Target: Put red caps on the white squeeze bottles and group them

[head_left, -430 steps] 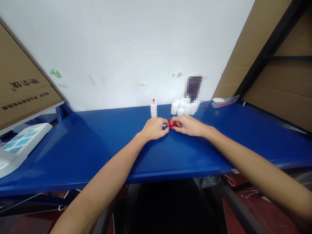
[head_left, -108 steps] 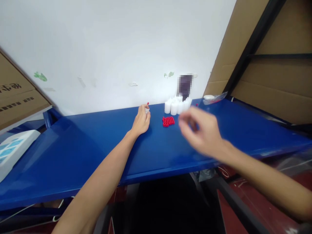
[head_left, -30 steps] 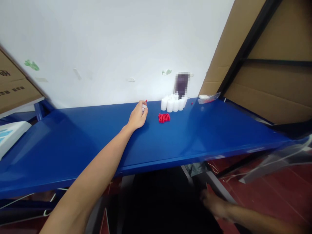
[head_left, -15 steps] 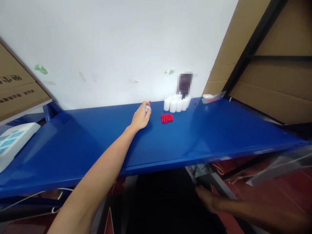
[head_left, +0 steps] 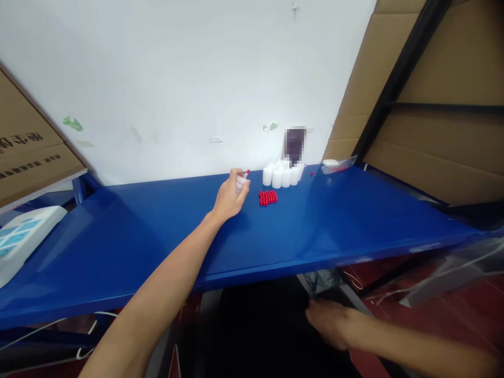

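My left hand (head_left: 230,197) is wrapped round a small white plastic bottle (head_left: 241,182) with a red tip, at the back middle of the table. Just right of it stands a cluster of white bottles (head_left: 276,178) with pale nozzles. In front of that cluster lies a tight block of small red caps (head_left: 268,198). My right hand (head_left: 328,321) is low, below the table's front edge and over my dark-clothed lap. Its fingers are blurred and dark, so what they hold, if anything, does not show. A greyish plastic bag (head_left: 325,281) is close above it.
The blue table (head_left: 157,231) meets a white wall panel. One loose red cap (head_left: 312,173) and a clear bag (head_left: 339,165) with white and red contents lie at the back right. A white device with blue panels (head_left: 27,236) is at left, cardboard (head_left: 31,142) beyond it.
My left hand and its bottle have shifted slightly right and down in the picture, showing more of the bottle. My right hand has come further into view. The camera has tilted a little.
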A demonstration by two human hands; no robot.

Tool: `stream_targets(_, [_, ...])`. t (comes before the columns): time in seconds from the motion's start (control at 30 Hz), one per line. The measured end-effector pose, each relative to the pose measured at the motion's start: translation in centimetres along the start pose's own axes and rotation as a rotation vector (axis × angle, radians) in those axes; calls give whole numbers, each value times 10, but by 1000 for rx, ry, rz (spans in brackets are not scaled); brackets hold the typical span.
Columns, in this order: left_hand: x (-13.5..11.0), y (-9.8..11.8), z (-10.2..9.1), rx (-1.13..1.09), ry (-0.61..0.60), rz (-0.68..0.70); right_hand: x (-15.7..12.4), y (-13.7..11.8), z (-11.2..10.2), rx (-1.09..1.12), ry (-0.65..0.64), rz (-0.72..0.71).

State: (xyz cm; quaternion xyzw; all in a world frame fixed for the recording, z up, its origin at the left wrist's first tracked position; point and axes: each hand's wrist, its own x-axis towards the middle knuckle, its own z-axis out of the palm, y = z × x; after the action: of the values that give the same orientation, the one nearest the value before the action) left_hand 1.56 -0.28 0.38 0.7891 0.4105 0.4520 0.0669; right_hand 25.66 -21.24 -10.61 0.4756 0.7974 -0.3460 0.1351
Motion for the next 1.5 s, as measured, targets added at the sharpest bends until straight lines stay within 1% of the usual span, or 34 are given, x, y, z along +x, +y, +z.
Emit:
stream_targets(0.03, [-1, 5, 0, 8, 17, 22, -12, -13, -17, -45, -30, -40])
stream_targets(0.07, [-3, 11, 1, 20, 27, 51, -24, -26, -37, -57, -6, -123])
stream_targets(0.1, [-4, 16, 2, 34, 28, 87, -35, -39, -59, -44, 62, -216])
stream_targets(0.13, [-6, 20, 3, 44, 21, 133, -43, -50, -82, -21, 158, -304])
stream_targets(0.17, [-7, 24, 5, 51, 13, 184, -47, -59, -105, 1, 296, -349])
stream_targets(0.2, [-8, 27, 6, 55, 2, 236, -47, -64, -127, 28, 445, -357])
stream_targets(0.27, [-10, 31, 10, 61, -21, 314, -34, -64, -163, 70, 784, -350])
stream_targets(0.3, [-11, 32, 11, 65, -30, 336, -22, -59, -176, 72, 914, -319])
stream_targets(0.33, [-11, 32, 12, 74, -34, 347, -7, -52, -187, 69, 1004, -285])
stream_targets(0.37, [-12, 32, 13, 87, -31, 350, 8, -44, -194, 63, 1029, -278])
stream_targets(0.4, [-12, 31, 13, 102, -24, 347, 23, -37, -200, 68, 1024, -306])
stream_targets(0.47, [-11, 29, 12, 127, -15, 324, 48, -26, -208, 70, 976, -436])
stream_targets(0.53, [-10, 26, 10, 132, -16, 291, 63, -23, -215, 31, 967, -538])
stream_targets(0.67, [-6, 21, 7, 124, 13, 226, 70, -27, -230, -13, 1031, -653])
stream_targets(0.73, [-5, 20, 7, 121, 8, 244, 70, -25, -234, -59, 1033, -710])
stream_targets(0.8, [-3, 18, 8, 122, -49, 290, 71, -20, -236, -104, 1024, -750])
stream_targets(0.93, [3, 13, 12, 203, -236, 375, 73, -2, -235, -248, 1005, -753])
stream_targets(1.03, [9, 7, 15, 300, -298, 471, 71, 7, -235, -334, 960, -713])
stream_targets(1.13, [12, 5, 15, 355, -296, 587, 67, 9, -234, -405, 898, -735])
stream_targets(1.23, [12, 7, 13, 413, -304, 702, 65, 9, -230, -472, 875, -782])
stream_targets(1.33, [13, 5, 8, 496, -300, 776, 67, 13, -227, -433, 881, -829])
stream_targets(1.37, [14, 2, 5, 517, -290, 782, 68, 15, -227, -390, 891, -834])
stream_targets(1.43, [15, -9, -1, 531, -248, 752, 70, 22, -228, -298, 913, -803])
stream_targets(1.5, [15, -24, -7, 500, -181, 655, 69, 30, -232, -250, 902, -733])
